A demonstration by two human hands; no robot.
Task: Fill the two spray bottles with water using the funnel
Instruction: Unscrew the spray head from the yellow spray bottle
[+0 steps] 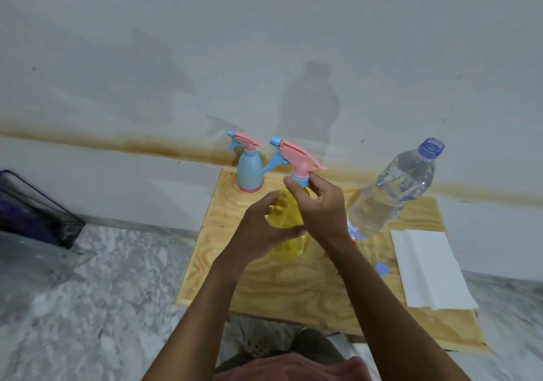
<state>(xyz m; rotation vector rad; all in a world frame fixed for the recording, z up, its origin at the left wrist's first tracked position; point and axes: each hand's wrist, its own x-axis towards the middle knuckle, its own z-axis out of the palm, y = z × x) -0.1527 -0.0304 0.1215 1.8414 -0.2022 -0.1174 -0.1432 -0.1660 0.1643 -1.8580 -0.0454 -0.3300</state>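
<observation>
A yellow spray bottle [286, 216] stands on the wooden board [293, 286] in the middle. My left hand [258, 230] grips its body from the left. My right hand [320, 204] pinches the blue collar of its pink and blue spray head [293, 157] at the bottle's neck. A blue spray bottle [249, 171] with a pink trigger head stands behind, near the wall. A large clear water bottle [393, 192], uncapped and holding water, stands to the right. A small orange thing shows behind my right wrist, mostly hidden; I cannot tell whether it is the funnel.
A blue bottle cap [381, 269] lies on the board beside a folded white paper towel [429, 269] at the right. A dark tray or box [35, 213] sits on the marble floor at the left. The wall is close behind the board.
</observation>
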